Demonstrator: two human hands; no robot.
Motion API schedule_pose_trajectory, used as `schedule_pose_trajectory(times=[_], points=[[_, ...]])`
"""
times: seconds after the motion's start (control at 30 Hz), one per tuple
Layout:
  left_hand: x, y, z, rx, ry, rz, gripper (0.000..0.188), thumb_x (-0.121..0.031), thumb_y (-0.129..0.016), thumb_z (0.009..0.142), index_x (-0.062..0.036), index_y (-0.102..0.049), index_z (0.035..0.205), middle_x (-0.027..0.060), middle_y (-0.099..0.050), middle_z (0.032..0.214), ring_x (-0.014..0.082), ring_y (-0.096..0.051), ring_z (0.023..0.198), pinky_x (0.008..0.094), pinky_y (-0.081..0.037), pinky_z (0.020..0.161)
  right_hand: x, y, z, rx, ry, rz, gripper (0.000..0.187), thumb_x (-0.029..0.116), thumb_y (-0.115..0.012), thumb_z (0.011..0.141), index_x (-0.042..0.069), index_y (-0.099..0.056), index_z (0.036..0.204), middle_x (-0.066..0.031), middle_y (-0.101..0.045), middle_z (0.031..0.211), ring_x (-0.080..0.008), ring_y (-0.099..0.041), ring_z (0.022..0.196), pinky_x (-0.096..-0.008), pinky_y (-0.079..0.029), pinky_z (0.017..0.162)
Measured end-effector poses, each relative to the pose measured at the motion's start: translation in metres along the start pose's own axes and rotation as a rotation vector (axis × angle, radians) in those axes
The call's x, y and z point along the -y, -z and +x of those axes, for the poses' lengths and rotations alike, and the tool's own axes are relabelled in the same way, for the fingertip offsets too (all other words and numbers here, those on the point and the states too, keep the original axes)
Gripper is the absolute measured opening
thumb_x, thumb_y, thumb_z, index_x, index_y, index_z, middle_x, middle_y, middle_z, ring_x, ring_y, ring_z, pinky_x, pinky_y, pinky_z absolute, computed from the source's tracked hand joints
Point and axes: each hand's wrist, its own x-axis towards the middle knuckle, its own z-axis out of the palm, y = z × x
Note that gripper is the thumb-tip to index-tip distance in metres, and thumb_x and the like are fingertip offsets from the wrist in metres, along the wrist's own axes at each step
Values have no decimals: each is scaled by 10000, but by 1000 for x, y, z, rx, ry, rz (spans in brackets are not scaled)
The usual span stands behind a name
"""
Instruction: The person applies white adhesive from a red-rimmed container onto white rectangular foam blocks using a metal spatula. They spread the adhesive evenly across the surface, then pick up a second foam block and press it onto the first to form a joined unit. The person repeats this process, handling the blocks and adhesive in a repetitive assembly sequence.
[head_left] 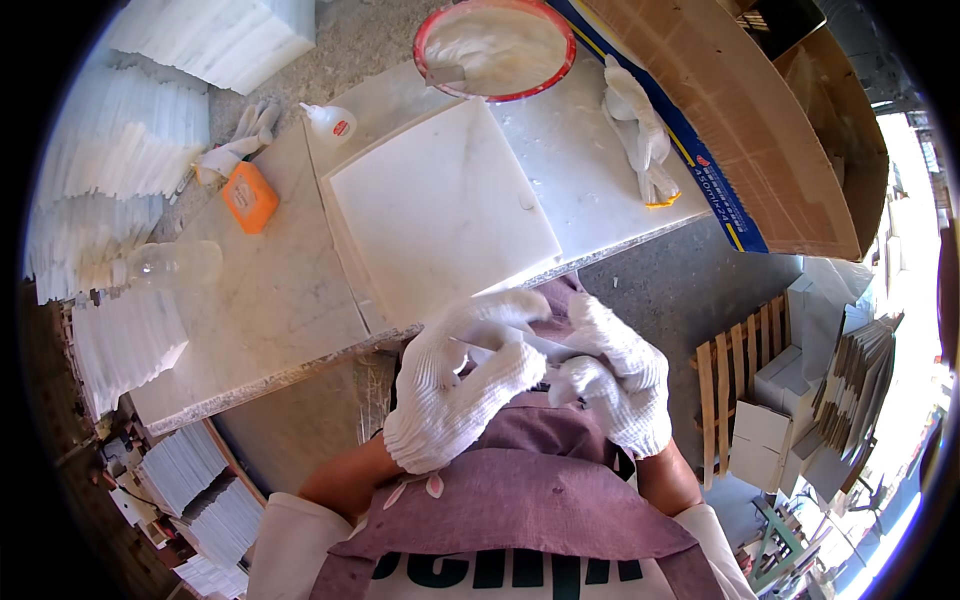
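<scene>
Both gloved hands meet at the picture's centre, below the near edge of the marble worktop [270, 300]. The left hand [455, 385] and right hand [615, 375] pinch a thin white strip [520, 345] between them, fingers closed narrowly on it; it may be a sliver of stone. At twelve o'clock from the hands lies a square white marble tile [440, 205], with a red-rimmed basin [495, 45] beyond it.

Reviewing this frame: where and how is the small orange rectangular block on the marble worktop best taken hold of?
Probably grip the small orange rectangular block across its two long sides, coming from above. It lies flat on the marble worktop, top face free; crumpled gloves crowd its far end.
</scene>
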Motion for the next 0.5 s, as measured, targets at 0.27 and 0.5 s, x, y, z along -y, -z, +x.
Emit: schedule_pose_trajectory(times=[0.27, 0.5], points=[[5, 11, 7, 90, -414, 912, 96, -137, -772, 845, -66, -713, 874, 71, -687, 790, 212, -648, 661, 328, -492, 589, 14, 14, 16, 49, 68, -458, 297, -29, -687, 837, -10, -717, 1133, -127, -714, 901, -164, -680, 730, -282, -538, 670], [9, 17, 3, 271, -531, 1164, 109, -198, -786, 804, -112, -740, 852, 35, -652, 726, 248, -634, 666, 412, -482, 624, 1, 45, 53, -320, -92, -318, 163, 68, -634, 952, 10, -703, 1089, -91, -676, 945, -123, -657, 762, -251, -524, 628]])
